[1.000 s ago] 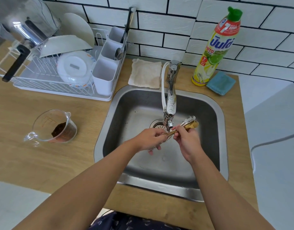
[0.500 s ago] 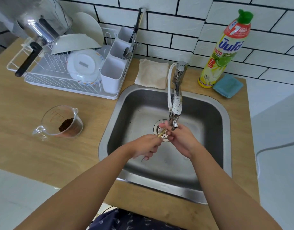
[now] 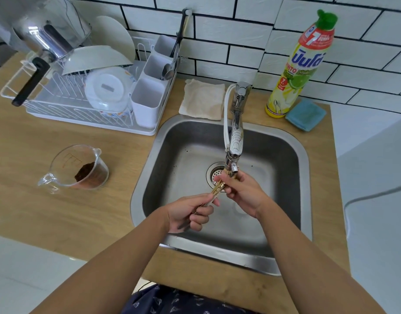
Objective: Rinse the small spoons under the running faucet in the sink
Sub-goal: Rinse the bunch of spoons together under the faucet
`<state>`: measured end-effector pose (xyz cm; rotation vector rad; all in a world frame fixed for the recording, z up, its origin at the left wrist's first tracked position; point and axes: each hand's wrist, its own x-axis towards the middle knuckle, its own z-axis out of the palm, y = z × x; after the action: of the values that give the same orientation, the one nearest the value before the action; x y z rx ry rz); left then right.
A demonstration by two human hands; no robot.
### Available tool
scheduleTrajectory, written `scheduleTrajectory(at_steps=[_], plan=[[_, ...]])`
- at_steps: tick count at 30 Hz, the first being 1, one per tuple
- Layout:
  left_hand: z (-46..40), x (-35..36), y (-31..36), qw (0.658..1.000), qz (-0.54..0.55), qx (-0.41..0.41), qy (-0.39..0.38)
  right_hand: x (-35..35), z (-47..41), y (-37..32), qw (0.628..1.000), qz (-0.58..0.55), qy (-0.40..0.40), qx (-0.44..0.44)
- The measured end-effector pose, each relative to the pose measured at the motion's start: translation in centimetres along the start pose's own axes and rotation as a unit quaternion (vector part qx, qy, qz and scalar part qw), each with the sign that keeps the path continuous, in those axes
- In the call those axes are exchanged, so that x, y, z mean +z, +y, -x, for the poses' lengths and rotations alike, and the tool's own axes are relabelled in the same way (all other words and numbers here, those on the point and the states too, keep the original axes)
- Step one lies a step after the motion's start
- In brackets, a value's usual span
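Over the steel sink (image 3: pixel 292 152), a bundle of small gold spoons (image 3: pixel 217 189) spans between both hands. My left hand (image 3: pixel 190 211) grips the handle ends with curled fingers. My right hand (image 3: pixel 242 191) wraps around the bowl ends just below the faucet (image 3: pixel 235 137) spout, hiding the spoon bowls. The drain strainer (image 3: pixel 214 175) sits right behind them. Whether water is flowing cannot be told.
A white dish rack (image 3: pixel 65 105) with bowls, a pot and a cutlery caddy stands at the left. A glass measuring cup (image 3: pixel 81 168) holds brown residue on the wooden counter. Behind the sink lie a beige cloth (image 3: pixel 204 98), a dish soap bottle (image 3: pixel 301 62) and a blue sponge (image 3: pixel 306 114).
The spoon bowls stuck out to the right beyond my right hand a second ago; now my right hand covers them under the spout. My left hand keeps its grip.
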<state>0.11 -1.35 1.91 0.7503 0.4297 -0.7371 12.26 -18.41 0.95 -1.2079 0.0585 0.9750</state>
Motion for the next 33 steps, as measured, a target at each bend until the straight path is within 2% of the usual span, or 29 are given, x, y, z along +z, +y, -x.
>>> scheduleTrajectory(at_steps=[3, 5, 9, 12, 15, 17, 19, 22, 25, 27, 28, 32, 33], plan=[[0.7, -0.7, 0.1, 0.999, 0.043, -0.004, -0.031, 0.2, 0.0, 0.1, 0.999, -0.039, -0.023, -0.019], [0.9, -1.2, 0.2, 0.999, 0.033, -0.008, -0.036, 0.5, -0.1, 0.2, 0.998, -0.042, -0.028, -0.032], [1.0, -1.6, 1.0, 0.994, -0.112, -0.009, -0.004, 1.3, -0.5, 0.2, 0.997, 0.049, 0.038, -0.051], [0.8, -1.3, 2.1, 0.966, -0.249, -0.029, 0.062, 1.5, -0.6, 0.1, 0.991, 0.09, 0.083, -0.062], [0.3, -0.8, 2.5, 0.943, -0.309, -0.001, 0.12, 1.3, -0.5, 0.1, 0.992, 0.082, 0.089, -0.048], [-0.3, -0.1, 2.4, 0.931, -0.336, 0.021, 0.143, 0.8, -0.5, 0.2, 0.996, 0.023, 0.074, -0.039], [-1.2, 0.7, 2.5, 0.897, -0.404, 0.036, 0.174, 0.4, -0.4, 0.2, 0.995, -0.069, 0.06, -0.043], [-3.1, 1.8, 3.4, 0.806, -0.542, 0.094, 0.219, -0.3, -0.2, 0.2, 0.982, -0.163, 0.083, -0.049], [-5.3, 2.9, 4.8, 0.718, -0.649, 0.126, 0.219, -0.7, 0.0, -0.3, 0.984, -0.142, 0.104, -0.041], [-6.4, 3.4, 5.7, 0.691, -0.68, 0.122, 0.213, -0.7, 0.0, -1.1, 0.983, -0.132, 0.118, -0.056], [-6.7, 3.4, 6.0, 0.692, -0.679, 0.122, 0.214, -0.8, -0.1, -1.5, 0.98, -0.138, 0.128, -0.068], [-6.2, 2.7, 6.0, 0.743, -0.627, 0.108, 0.208, -0.6, 0.0, -2.3, 0.976, -0.126, 0.145, -0.1], [-6.0, 2.5, 5.8, 0.747, -0.624, 0.099, 0.207, -0.4, 0.1, -2.0, 0.976, -0.121, 0.146, -0.103]])
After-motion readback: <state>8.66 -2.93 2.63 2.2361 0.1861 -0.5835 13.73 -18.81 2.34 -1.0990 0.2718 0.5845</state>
